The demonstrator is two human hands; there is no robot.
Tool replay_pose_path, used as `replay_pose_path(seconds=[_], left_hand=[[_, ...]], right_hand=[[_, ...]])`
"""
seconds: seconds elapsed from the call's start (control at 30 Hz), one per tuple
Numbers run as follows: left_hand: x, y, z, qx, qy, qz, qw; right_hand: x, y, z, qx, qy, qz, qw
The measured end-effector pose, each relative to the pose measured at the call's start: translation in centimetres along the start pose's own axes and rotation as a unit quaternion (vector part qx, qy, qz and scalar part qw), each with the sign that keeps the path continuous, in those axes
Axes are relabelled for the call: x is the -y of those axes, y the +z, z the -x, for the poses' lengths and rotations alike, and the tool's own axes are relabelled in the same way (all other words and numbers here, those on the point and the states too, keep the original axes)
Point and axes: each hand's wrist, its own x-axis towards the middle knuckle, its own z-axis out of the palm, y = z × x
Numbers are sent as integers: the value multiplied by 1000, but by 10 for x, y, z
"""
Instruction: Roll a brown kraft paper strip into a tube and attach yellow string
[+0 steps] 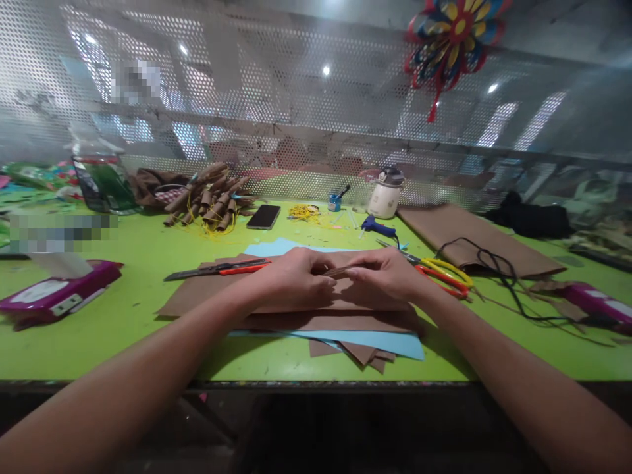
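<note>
My left hand (301, 280) and my right hand (388, 271) are close together, both pinching a small, narrow piece of brown paper (340, 272) between them. Its ends are hidden by my fingers. Beneath my hands lie stacked sheets of brown paper (296, 320) over light blue paper (390, 342). A utility knife (217, 268) with an orange-red handle rests on the brown sheets beside my left forearm. To the right of my right hand are scissors (447, 276) with yellow and red handles, partly covered by my wrist. Small brown paper scraps (360, 353) stick out at the near edge.
Rolled brown paper tubes (217, 197) lie behind, near a phone (263, 217) and yellow string (305, 212). A blue glue gun (378, 226), a white bottle (384, 197) and a large folded brown sheet (474, 237) are to the right. A purple tissue pack (62, 289) lies left.
</note>
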Motion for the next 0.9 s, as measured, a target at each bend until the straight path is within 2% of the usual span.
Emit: replay_pose_path(seconds=[0.13, 0.3, 0.4, 0.5, 0.6, 0.73, 0.9], left_hand=[[0, -5, -1, 3, 11, -40, 999], [2, -2, 1, -16, 37, -109, 993], [4, -1, -1, -8, 52, -110, 993], [7, -3, -6, 26, 56, -67, 996], [8, -4, -9, 71, 30, 22, 997], [5, -3, -9, 127, -4, 152, 980], [0, 2, -7, 156, -7, 228, 961]], right_hand=[[0, -4, 0, 9, -13, 6, 1000], [2, -7, 0, 32, -20, 17, 999], [0, -6, -2, 41, -20, -3, 999], [-5, -6, -4, 50, 3, -35, 998], [-7, -5, -6, 60, 24, -49, 997], [-3, -2, -7, 83, 45, -95, 991], [-3, -2, -6, 81, 60, -123, 987]])
